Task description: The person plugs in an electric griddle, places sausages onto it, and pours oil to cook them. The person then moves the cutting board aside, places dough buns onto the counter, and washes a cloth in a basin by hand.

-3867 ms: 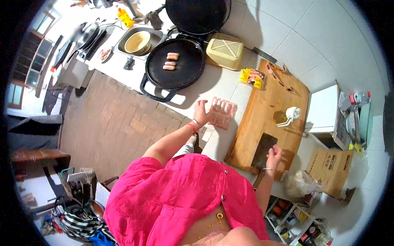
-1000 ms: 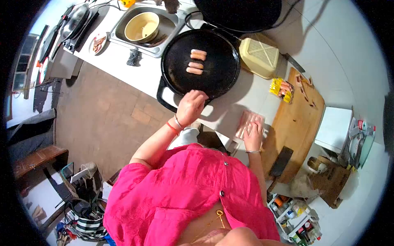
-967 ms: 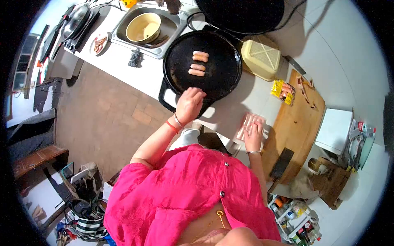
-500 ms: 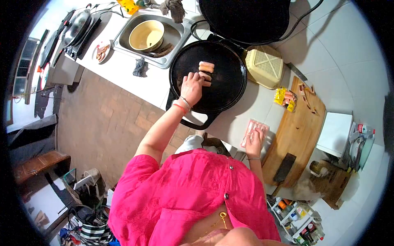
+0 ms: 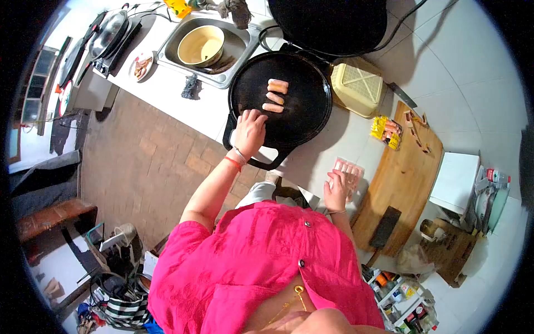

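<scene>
Sausages [image 5: 272, 107] — just beyond the left fingers [image 5: 254, 114] — on black pan [image 5: 303, 111]

White tiled walls [image 5: 456, 78] rise beyond the right fingers [image 5: 336, 179], marked by dark shadows. A white bench [image 5: 208, 119] runs left past the left fingers [image 5: 251, 116]. Left of these lies a brown paved floor [image 5: 147, 150]; farther left are a window [image 5: 40, 80] and reddish-brown furniture [image 5: 58, 218].
</scene>
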Available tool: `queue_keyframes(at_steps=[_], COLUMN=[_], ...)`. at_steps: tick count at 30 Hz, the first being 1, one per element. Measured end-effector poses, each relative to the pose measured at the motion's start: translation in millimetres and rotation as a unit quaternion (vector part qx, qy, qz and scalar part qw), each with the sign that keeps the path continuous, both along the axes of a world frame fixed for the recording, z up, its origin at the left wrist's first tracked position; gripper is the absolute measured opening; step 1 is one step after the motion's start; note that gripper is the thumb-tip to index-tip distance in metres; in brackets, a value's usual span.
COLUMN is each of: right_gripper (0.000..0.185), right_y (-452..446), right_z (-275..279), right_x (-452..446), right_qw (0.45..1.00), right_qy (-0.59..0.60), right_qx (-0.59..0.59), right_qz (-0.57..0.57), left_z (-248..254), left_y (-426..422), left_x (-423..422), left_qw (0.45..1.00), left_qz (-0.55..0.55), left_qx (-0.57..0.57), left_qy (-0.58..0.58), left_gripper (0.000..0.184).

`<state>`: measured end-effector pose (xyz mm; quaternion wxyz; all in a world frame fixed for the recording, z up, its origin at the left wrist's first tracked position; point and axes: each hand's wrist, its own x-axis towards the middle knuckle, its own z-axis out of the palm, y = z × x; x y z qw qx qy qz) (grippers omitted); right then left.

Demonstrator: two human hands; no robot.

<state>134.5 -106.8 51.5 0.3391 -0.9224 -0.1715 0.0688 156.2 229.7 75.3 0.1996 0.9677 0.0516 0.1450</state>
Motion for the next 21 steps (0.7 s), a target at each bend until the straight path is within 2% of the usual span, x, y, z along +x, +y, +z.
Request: queue_keyframes(at_steps=[2, 5, 6, 10, 11, 14, 17, 21], right_gripper=[0.029, 0.029, 0.029, 0.028, 0.027, 0.025, 0.024, 0.025], right_y=[7.1, 11.1, 11.5, 7.3, 4.9, 5.4, 4.0, 33.4], right_z=[3.4, 4.0, 6.8, 6.8, 8.4, 28.7, 38.3, 71.8], right_x=[2.6, 6.3, 6.2, 3.8, 5.1, 21.3, 58.8, 101.5], right_qw=[1.0, 1.0, 1.0, 1.0, 1.0, 0.996, 0.998, 0.996], right_qy=[-0.006, -0.004, -0.003, -0.007, -0.023, -0.08, -0.041, -0.082], right_qx=[0.003, 0.013, 0.011, 0.021, 0.0, -0.03, 0.006, 0.044], right_qz=[0.006, 0.004, 0.002, -0.011, -0.012, 0.004, -0.036, -0.007], left_z=[-4.4, -17.7, -17.7, -18.6, -15.4, -1.2, 14.3, -6.8], left_y=[-2.4, -5.6, -7.7, -15.4, -13.6, -7.3, 2.9, 15.5], left_x=[13.5, 30.3, 33.5, 34.1, 30.1, 13.5, 8.9, 26.4], left_qw=[0.999, 0.998, 0.999, 0.999, 0.999, 0.999, 0.999, 0.999], left_qz=[-0.008, -0.015, -0.025, -0.027, -0.024, 0.016, 0.002, -0.038], left_qx=[0.027, 0.063, 0.033, 0.032, 0.013, -0.046, -0.025, 0.013], left_qy=[0.026, -0.016, -0.027, 0.0, 0.022, 0.013, -0.026, 0.012], left_gripper=[0.024, 0.02, 0.02, 0.02, 0.03, 0.033, 0.034, 0.039])
